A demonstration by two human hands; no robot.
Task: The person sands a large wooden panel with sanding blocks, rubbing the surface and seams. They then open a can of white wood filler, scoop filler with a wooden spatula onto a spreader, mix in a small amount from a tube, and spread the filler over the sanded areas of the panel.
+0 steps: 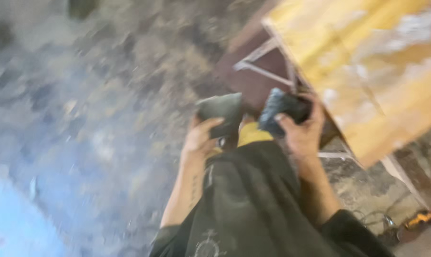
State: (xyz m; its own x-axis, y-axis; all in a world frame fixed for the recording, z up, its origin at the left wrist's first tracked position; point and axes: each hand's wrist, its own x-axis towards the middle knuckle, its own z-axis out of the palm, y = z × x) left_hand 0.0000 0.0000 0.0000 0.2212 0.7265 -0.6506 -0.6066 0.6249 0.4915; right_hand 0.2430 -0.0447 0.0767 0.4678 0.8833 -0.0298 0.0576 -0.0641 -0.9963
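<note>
The picture is strongly blurred. My left hand grips a flat dark grey object, held out in front of my body. My right hand holds a dark blue-black lump, perhaps cloth or a glove, close beside the left one. Both hands are level with the corner of a yellow wooden table top. Below them hangs my black garment with a yellow piece at its top.
The table stands on a pale metal frame at the right. A rough grey stony floor fills the left side, with a blue patch at the lower left. Something orange lies at the lower right.
</note>
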